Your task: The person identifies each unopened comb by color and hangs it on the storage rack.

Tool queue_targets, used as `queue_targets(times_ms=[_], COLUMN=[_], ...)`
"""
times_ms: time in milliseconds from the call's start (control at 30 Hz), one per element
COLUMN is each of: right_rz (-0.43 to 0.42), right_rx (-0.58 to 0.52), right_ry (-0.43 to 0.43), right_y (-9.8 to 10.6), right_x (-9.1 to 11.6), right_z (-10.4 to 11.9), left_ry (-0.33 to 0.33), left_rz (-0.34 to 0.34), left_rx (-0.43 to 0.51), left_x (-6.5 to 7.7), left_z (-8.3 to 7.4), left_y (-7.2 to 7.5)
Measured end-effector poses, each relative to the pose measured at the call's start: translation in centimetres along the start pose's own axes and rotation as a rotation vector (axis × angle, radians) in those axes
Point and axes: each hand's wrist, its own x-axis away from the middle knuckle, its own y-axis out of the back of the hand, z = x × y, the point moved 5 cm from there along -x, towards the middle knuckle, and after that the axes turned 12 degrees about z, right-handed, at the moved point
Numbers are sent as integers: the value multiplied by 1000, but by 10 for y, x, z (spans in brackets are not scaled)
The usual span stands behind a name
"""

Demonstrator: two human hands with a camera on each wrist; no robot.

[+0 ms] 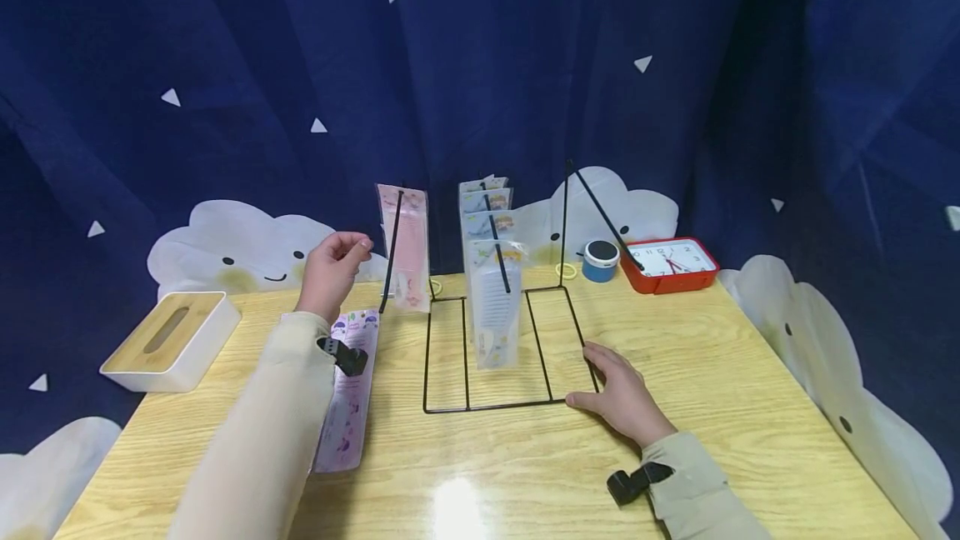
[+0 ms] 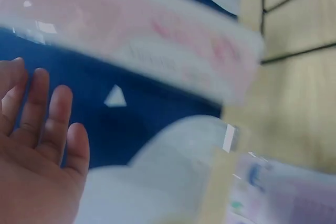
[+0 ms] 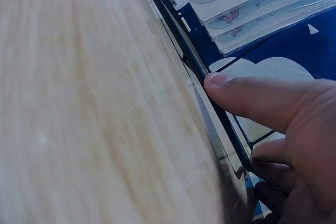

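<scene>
My left hand [image 1: 333, 273] is raised beside a pink flat packet [image 1: 410, 248] that hangs from the left hook of a black wire display rack [image 1: 495, 406]. In the left wrist view its palm and loosely bent fingers [image 2: 60, 103] hold nothing, a small gap away from the pink packet. Below that arm a purple printed packet [image 1: 347, 432] lies on the table, partly hidden by the sleeve. My right hand [image 1: 622, 394] holds the rack's front right corner, thumb [image 3: 231, 93] on the front wire and fingers curled at the side wire. Several light blue packets [image 1: 495, 307] hang from the middle hook.
The rack's right hook [image 1: 603, 215] bears nothing. Behind it stand a small blue cylinder [image 1: 599, 262] and a red clock [image 1: 670, 265]. A white tissue box with a wooden lid [image 1: 171, 342] is at the left. Yellow rings [image 1: 566, 272] lie near the back edge, before a dark blue curtain [image 1: 480, 65].
</scene>
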Motion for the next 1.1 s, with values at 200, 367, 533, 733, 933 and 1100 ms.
queue_targets(times_ms=[200, 367, 533, 733, 933, 1100], right_rz=[-1, -5, -4, -2, -5, -4], right_rx=[-5, -4, -8, -7, -4, -2], right_ry=[9, 12, 7, 4, 4, -3], right_y=[0, 0, 0, -1, 0, 0], right_x=[0, 0, 0, 0, 0, 0], right_z=[1, 1, 0, -1, 1, 1], left_ry=[87, 136, 189, 293, 307, 294], left_rz=[13, -13, 42, 280, 304, 275], left_rx=[17, 31, 16, -175, -337, -510], left_x=[11, 20, 27, 30, 32, 34], left_z=[49, 81, 102, 118, 123, 126], left_y=[5, 4, -3, -14, -20, -22])
